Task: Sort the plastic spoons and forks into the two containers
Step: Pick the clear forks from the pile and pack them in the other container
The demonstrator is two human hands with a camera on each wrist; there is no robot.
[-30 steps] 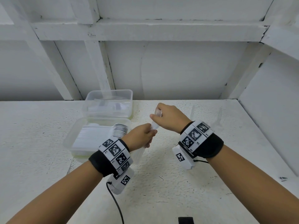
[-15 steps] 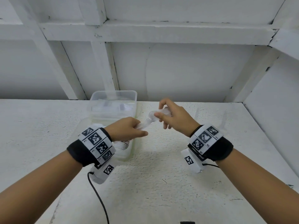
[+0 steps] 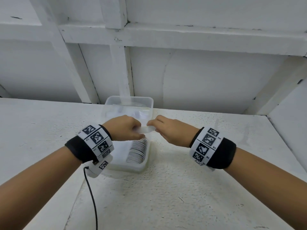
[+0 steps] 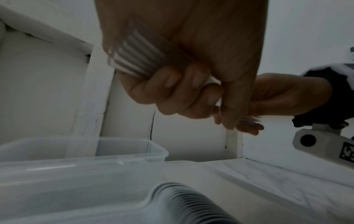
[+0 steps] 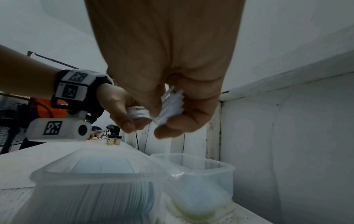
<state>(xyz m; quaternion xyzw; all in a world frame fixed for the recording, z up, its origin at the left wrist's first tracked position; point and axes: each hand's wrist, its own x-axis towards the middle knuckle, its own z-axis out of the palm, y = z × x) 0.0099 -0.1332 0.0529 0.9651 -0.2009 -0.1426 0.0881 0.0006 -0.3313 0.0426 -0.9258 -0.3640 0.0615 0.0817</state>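
Centrally, above the near container (image 3: 132,166) with its nested spoon stack (image 3: 137,152), the left hand (image 3: 123,128) curls round the handles of a plastic cutlery bundle (image 3: 147,130) while the right hand (image 3: 167,128) pinches its other end. Risk, as a judgement: pulling pieces apart over the gap could let one slip and drop into the wrong box, or onto the table (image 3: 166,196). Only the left wrist view shows the ribbed handles (image 4: 134,60); only the right wrist view shows tined tips, probably forks (image 5: 172,104). The far container (image 3: 129,105) lies beyond.
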